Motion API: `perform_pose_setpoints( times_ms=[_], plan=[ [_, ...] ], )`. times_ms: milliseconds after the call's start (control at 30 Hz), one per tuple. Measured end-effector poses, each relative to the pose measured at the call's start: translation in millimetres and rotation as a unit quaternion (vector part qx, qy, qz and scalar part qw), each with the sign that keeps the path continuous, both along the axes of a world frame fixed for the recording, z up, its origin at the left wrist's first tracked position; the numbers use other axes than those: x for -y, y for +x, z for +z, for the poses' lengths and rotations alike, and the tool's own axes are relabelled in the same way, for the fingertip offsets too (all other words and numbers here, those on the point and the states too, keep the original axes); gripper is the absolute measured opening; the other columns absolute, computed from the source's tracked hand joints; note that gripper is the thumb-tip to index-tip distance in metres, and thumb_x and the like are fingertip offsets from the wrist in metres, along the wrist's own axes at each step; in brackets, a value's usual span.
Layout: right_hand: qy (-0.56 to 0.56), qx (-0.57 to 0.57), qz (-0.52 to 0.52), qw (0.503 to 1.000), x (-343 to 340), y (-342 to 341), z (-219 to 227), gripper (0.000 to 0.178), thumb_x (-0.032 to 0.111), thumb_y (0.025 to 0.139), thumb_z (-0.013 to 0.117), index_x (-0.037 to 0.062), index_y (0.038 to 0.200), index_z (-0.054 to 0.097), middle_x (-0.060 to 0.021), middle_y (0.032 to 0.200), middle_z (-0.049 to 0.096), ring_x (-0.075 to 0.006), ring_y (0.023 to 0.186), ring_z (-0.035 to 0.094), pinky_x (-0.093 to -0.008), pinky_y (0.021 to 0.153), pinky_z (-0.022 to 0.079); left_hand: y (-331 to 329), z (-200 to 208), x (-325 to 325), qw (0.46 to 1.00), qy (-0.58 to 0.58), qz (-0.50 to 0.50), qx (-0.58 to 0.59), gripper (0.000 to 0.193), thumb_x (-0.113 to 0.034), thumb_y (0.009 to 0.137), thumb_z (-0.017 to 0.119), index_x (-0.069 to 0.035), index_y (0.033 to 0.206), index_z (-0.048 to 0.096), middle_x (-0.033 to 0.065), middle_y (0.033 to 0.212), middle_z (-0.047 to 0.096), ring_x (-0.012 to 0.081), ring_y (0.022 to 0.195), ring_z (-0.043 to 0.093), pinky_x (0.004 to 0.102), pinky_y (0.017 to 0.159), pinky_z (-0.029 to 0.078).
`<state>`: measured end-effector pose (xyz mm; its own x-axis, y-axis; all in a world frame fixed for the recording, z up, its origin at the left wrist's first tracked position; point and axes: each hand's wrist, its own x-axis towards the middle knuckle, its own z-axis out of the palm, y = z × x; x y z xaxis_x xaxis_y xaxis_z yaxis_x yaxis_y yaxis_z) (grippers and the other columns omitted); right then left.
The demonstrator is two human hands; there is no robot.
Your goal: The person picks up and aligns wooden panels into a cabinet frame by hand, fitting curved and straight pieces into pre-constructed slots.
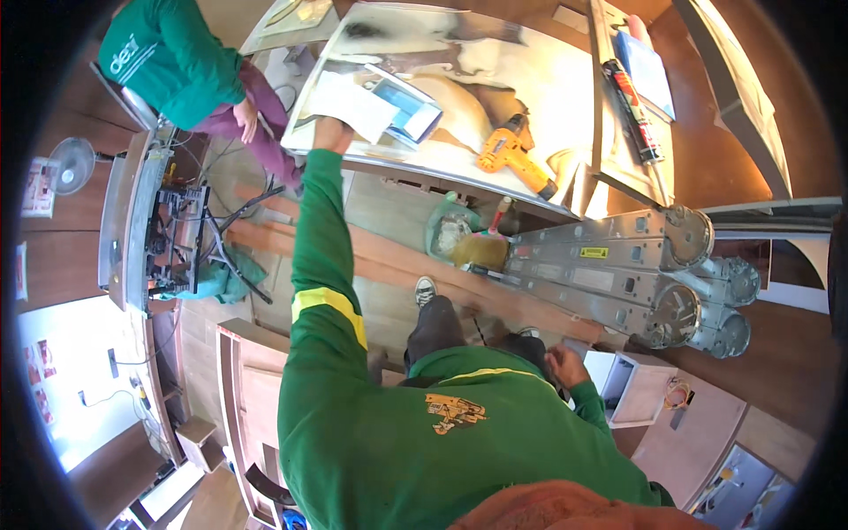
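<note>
My left hand (332, 135) reaches out to the near left edge of a workbench and meets a white sheet of paper (352, 104). Its fingers are hidden at the sheet, so its grip does not show. Against the paper's right side lies an opened blue and white box (406, 108). Farther right on the bench, a yellow cordless drill (515, 159) rests on its side. My right hand (567, 364) hangs low by my right hip, fingers loosely bent and nothing seen in them, near a small white cabinet box (638, 389).
Grey metal cylinders (609, 274) stand right of my feet, beside a bucket (450, 231) and a red-handled brush (500, 216). A sealant tube (632, 110) lies at the bench's right. At far left, a co-worker in a green shirt (172, 66) stands by a black metal frame with cables (190, 234).
</note>
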<state>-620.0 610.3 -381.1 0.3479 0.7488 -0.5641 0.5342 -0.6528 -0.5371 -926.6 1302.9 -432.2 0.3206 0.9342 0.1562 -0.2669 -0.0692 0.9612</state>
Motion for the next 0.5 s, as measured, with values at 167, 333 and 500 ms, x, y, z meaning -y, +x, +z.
perform_pose_setpoints(
  times_ms=[167, 333, 500],
  plan=[
    [0.229, 0.005, 0.044, 0.972, -178, -50, 73, 0.021, 0.018, 0.095, 0.067, -0.0006, 0.104, 0.062, -0.0218, 0.093, 0.064, -0.0416, 0.087, 0.065, -0.0463, 0.078, 0.052, 29, 11, 91, 0.955, -0.197, -0.025, 0.221, 0.038, -0.022, 0.104, 0.058, -0.006, 0.137, 0.050, 0.0064, 0.127, 0.062, 0.0223, 0.113, 0.064, 0.0403, 0.094, 0.056],
    [0.409, 0.067, 0.113, 0.903, -313, -116, 164, 0.046, 0.017, 0.092, 0.071, 0.0005, 0.131, 0.052, -0.0215, 0.120, 0.057, -0.0404, 0.106, 0.061, -0.0466, 0.090, 0.050, 29, 45, 190, 0.947, -0.223, -0.085, 0.217, 0.047, -0.026, 0.105, 0.056, -0.006, 0.146, 0.043, 0.0076, 0.137, 0.057, 0.0232, 0.125, 0.059, 0.0415, 0.102, 0.053],
    [0.415, 0.060, 0.217, 0.882, -370, -133, 142, 0.043, 0.015, 0.090, 0.073, 0.0095, 0.130, 0.061, -0.0207, 0.125, 0.053, -0.0400, 0.105, 0.062, -0.0458, 0.089, 0.051, 11, 71, 247, 0.925, -0.267, -0.051, 0.265, 0.043, -0.016, 0.104, 0.057, -0.004, 0.144, 0.046, 0.0097, 0.132, 0.060, 0.0239, 0.121, 0.061, 0.0397, 0.101, 0.053]
  ],
)
